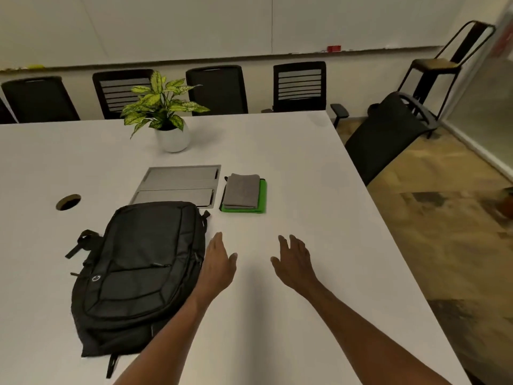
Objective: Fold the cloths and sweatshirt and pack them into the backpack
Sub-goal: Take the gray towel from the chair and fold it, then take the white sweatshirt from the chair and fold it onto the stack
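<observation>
Hands: two, both bare and holding nothing. The left hand (pixel 218 263) reaches forward with fingers straight, just beside the backpack's right edge. The right hand (pixel 294 261) is spread, fingers relaxed and apart, over bare surface.
Backpack: one black backpack (pixel 138 269), lying flat with its front up, zippers closed as far as can be seen, at the left of the white surface (pixel 319 190).
Cloths: two folded cloths in one stack beyond the hands; a grey cloth (pixel 241 191) lies on top of a green cloth (pixel 262 196), whose edge shows at the right and near sides.
Sweatshirt: cannot tell where it is.
Cable hatch: one grey metal cable hatch (pixel 177 184) set into the surface, between the backpack's far end and the stack.
Cable hole: one round cable hole (pixel 68 202) at the left.
Plant: one potted plant (pixel 166 112) in a white pot, farther back.
Chairs: four black office chairs (pixel 216 88) along the far side, one more tipped black chair (pixel 388 129) at the right, and one metal stool (pixel 435 65) behind it.
</observation>
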A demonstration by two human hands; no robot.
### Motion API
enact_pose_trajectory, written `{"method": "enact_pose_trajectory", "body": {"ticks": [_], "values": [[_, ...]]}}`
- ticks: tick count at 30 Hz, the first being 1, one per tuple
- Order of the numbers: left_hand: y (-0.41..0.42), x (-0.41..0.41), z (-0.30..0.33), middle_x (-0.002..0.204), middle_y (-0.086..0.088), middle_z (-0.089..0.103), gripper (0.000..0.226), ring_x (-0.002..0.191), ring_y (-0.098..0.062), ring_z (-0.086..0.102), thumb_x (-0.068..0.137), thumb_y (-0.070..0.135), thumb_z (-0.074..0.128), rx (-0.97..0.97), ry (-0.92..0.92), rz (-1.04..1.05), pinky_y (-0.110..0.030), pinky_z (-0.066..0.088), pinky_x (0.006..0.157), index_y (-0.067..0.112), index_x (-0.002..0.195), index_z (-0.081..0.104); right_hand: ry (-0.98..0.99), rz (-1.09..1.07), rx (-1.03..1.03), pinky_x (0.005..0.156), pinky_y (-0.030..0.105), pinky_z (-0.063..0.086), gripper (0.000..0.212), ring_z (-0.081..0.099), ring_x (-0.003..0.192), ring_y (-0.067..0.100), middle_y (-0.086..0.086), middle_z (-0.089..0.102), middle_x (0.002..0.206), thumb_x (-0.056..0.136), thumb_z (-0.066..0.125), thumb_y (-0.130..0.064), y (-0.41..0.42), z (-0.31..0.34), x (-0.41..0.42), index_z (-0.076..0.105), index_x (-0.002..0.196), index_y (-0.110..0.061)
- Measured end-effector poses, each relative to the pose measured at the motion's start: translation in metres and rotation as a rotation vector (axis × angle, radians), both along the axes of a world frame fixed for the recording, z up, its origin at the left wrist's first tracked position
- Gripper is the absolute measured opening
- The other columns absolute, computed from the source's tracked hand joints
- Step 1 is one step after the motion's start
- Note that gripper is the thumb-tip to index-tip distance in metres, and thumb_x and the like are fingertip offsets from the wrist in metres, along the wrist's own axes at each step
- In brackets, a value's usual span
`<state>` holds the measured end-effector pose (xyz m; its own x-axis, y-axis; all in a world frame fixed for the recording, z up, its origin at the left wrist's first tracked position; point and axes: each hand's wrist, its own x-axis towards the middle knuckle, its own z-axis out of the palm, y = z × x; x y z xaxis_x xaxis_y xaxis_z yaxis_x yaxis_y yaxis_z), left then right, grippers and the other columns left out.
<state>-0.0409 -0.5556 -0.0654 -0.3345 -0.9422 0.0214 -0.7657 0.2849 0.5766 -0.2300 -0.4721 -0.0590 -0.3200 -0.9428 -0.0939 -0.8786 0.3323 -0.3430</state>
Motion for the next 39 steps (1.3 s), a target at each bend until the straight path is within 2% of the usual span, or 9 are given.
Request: {"method": "enact_pose_trajectory", "body": {"ticks": [8, 17, 22, 39], "values": [[0.019, 0.037, 0.014, 0.159, -0.016, 0.018, 0.069, 0.148, -0.027, 0.015, 0.098, 0.021, 0.053, -0.015, 0.079, -0.047, -0.035, 0.017, 0.121, -0.002, 0.151, 0.016, 0.08, -0.031, -0.05, 0.116, 0.047, 0.023, 0.064, 0.022, 0.142, 0.038, 0.022, 0.022, 0.155, 0.099, 0.045, -0.037, 0.035, 0.023, 0.039, 0.021, 0.152, -0.011], [0.059, 0.112, 0.028, 0.159, -0.017, 0.019, 0.068, 0.148, -0.028, 0.016, 0.098, 0.024, 0.054, -0.084, 0.087, -0.198, -0.036, 0.017, 0.121, -0.001, 0.15, 0.018, 0.116, -0.163, -0.12, 0.117, 0.047, 0.018, 0.063, 0.018, 0.144, 0.037, 0.021, 0.019, 0.157, 0.099, 0.045, -0.036, 0.086, 0.05, 0.116, 0.022, 0.153, -0.012], [0.082, 0.135, 0.03, 0.159, -0.017, 0.02, 0.069, 0.148, -0.028, 0.017, 0.097, 0.024, 0.055, -0.06, 0.101, -0.242, -0.037, 0.018, 0.121, -0.001, 0.15, 0.019, 0.112, -0.216, -0.128, 0.118, 0.047, 0.017, 0.064, 0.017, 0.144, 0.037, 0.021, 0.016, 0.158, 0.1, 0.045, -0.037, 0.121, 0.06, 0.147, 0.02, 0.153, -0.014], [0.171, 0.099, 0.058, 0.16, -0.014, 0.018, 0.071, 0.149, -0.027, 0.013, 0.097, 0.03, 0.055, -0.091, 0.083, -0.376, -0.038, 0.017, 0.121, 0.002, 0.151, 0.02, 0.153, -0.287, -0.187, 0.119, 0.048, 0.018, 0.06, 0.018, 0.145, 0.034, 0.02, 0.018, 0.157, 0.1, 0.045, -0.038, 0.232, 0.085, 0.138, 0.023, 0.151, -0.015]]}}
